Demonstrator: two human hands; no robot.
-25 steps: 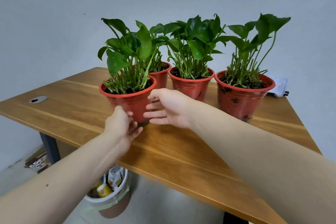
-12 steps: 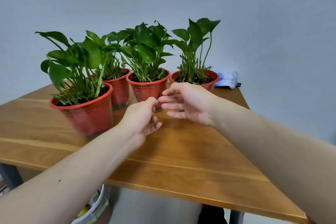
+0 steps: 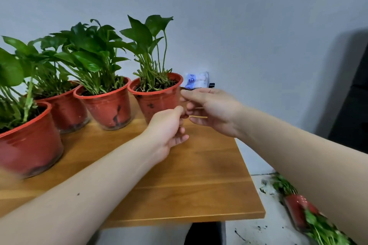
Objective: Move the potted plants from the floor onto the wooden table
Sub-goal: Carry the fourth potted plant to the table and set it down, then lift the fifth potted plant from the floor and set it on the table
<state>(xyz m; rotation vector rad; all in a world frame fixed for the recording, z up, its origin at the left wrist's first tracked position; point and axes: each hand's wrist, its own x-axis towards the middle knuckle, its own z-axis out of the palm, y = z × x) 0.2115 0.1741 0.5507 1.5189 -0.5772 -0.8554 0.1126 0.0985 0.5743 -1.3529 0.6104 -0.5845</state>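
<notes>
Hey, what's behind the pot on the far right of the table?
A white packet with blue print lies behind and to the right of that pot, with a small black object beside it. The right hand hides whatever lies just in front of them.

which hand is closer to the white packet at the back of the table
Right. The right hand sits just in front of the white packet; the left hand is farther off, to its left.

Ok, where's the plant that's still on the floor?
Head view, lower right: the floor plant sits beside the wooden table's right end, partly hidden behind the right forearm.
</notes>
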